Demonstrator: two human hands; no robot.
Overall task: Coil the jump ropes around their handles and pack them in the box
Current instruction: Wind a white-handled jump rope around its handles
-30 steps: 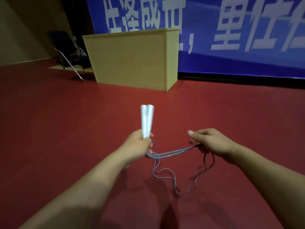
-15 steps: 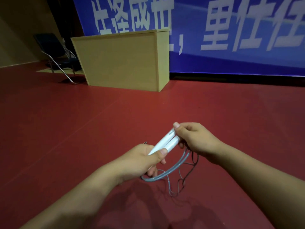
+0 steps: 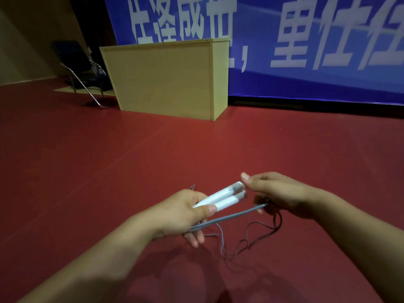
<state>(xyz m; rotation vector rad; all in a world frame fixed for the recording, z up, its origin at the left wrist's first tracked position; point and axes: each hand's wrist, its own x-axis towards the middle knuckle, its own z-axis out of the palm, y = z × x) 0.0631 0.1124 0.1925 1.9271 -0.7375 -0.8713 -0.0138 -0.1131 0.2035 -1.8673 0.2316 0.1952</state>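
I note my left hand (image 3: pixel 179 213) clamps both white handles (image 3: pixel 220 196) side by side, my right hand (image 3: pixel 277 193) pinches the grey rope (image 3: pixel 231 217) taut below them; advise tight, even turns, loose slack (image 3: pixel 258 235) kept untangled.

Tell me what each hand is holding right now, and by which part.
Left hand grips the two white handles at their lower ends. Right hand pinches the grey rope partway along its length.
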